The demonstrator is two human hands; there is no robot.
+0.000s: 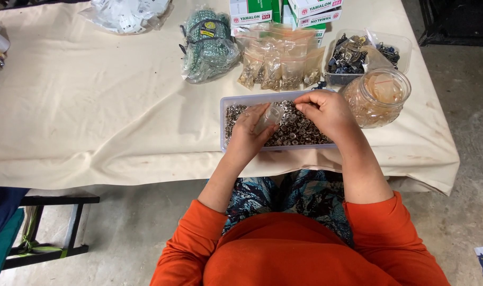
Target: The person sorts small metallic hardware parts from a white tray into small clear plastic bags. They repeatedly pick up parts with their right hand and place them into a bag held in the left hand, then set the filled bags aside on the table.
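Cream tablecloth, silver snaps in a clear tray, orange sleeves.

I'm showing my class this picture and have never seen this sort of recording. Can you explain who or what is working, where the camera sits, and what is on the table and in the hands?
No machine: a person works with bare hands, filmed from a head-worn camera looking down. On the cloth-covered table sits a tray of small metal fasteners. The left hand holds a small clear bag; the right hand pinches at its top. Nearby: a jar, filled small bags and boxes.
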